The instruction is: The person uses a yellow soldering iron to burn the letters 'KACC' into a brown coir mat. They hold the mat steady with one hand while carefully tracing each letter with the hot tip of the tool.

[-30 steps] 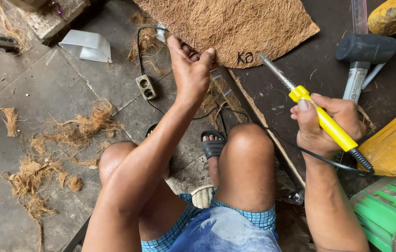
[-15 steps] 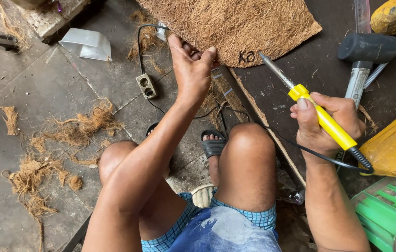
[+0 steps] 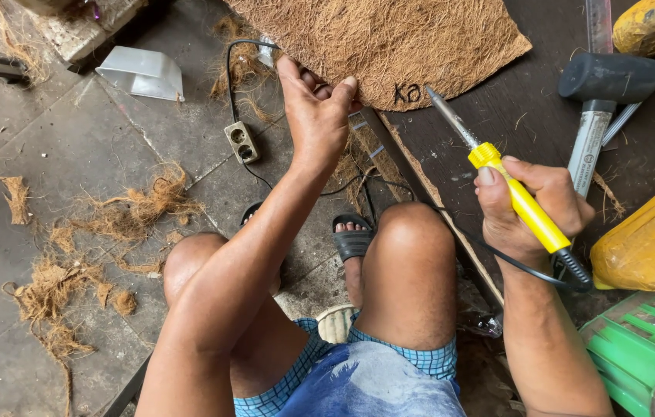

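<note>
Floor: grey concrete slabs (image 3: 57,154), littered with tufts of brown fibre (image 3: 142,205) at 9 o'clock; a dark wooden board (image 3: 528,100) fills the 2 o'clock side.
Soldering iron: yellow handle, thin metal tip (image 3: 497,181), held at 3 o'clock, tip aimed toward 11 o'clock, just short of the mat's marked edge.
Right hand: (image 3: 532,212) fingers wrapped tight round the yellow handle, black cord trailing below the wrist.
Mat: rough, hairy brown fibre sheet with a curved edge (image 3: 389,38), lying at 12 o'clock on the board.
Left hand: (image 3: 313,112) fingers curled over, pinching the mat's near edge.
Around: black rubber mallet (image 3: 601,96) at 2 o'clock; yellow plastic bag (image 3: 651,239) and green crate (image 3: 648,347) at 4 o'clock; socket block (image 3: 242,142) on a black cable at 11 o'clock.
</note>
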